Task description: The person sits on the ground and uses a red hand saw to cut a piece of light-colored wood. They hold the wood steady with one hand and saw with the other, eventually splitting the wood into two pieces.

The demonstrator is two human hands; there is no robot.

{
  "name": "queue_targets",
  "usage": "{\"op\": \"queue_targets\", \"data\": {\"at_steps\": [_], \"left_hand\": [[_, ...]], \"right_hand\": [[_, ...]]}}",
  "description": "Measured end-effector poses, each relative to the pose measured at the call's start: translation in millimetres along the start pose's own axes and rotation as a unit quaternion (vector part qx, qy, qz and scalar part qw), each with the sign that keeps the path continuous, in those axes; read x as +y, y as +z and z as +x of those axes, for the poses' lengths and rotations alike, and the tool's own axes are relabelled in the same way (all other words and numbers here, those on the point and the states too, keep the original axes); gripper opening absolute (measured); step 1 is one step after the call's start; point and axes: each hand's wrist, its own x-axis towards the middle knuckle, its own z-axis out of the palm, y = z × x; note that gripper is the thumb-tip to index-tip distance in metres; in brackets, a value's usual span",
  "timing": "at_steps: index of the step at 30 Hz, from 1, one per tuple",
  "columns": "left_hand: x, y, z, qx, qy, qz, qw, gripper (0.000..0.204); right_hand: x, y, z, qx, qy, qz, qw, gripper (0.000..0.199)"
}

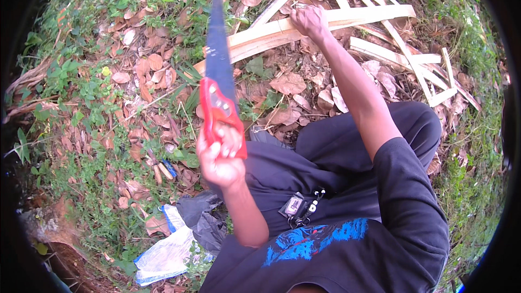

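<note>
My left hand [223, 167] is wrapped round the red handle of a hand saw [218, 40]. The dark blade points up and away from me, and its middle passes in front of the left end of a pale wooden plank [369, 16]; whether they touch I cannot tell. That plank lies slantwise across the ground, rising to the right. My right arm stretches forward, and my right hand [309, 20] is closed on the plank near its middle. Those fingertips are partly hidden.
Several loose wooden strips [401, 57] lie crisscrossed beyond my knees, among dry leaves and weeds. A black plastic bag [209, 225] and a white-and-blue plastic sheet [168, 255] rest at my left. Keys with a beaded tag [296, 206] lie on my lap.
</note>
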Motion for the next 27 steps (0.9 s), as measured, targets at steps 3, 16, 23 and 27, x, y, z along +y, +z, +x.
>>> {"op": "queue_targets", "data": {"at_steps": [3, 16, 23, 27], "left_hand": [[-39, 6, 17, -0.007, -0.021, 0.008, 1.000, 0.017], [-116, 28, 54, 0.000, -0.064, 0.019, 0.998, 0.009], [-129, 29, 60, -0.005, -0.068, -0.001, 0.998, 0.003], [-136, 31, 61, 0.002, -0.073, 0.010, 0.997, 0.003]], "right_hand": [[-7, -9, 2, -0.037, 0.019, 0.000, 0.999, 0.044], [-5, -26, 6, -0.116, 0.062, 0.031, 0.991, 0.049], [-7, -27, 1, -0.057, 0.030, 0.043, 0.997, 0.047], [-1, -16, 2, -0.018, 0.050, 0.044, 0.998, 0.045]]}}
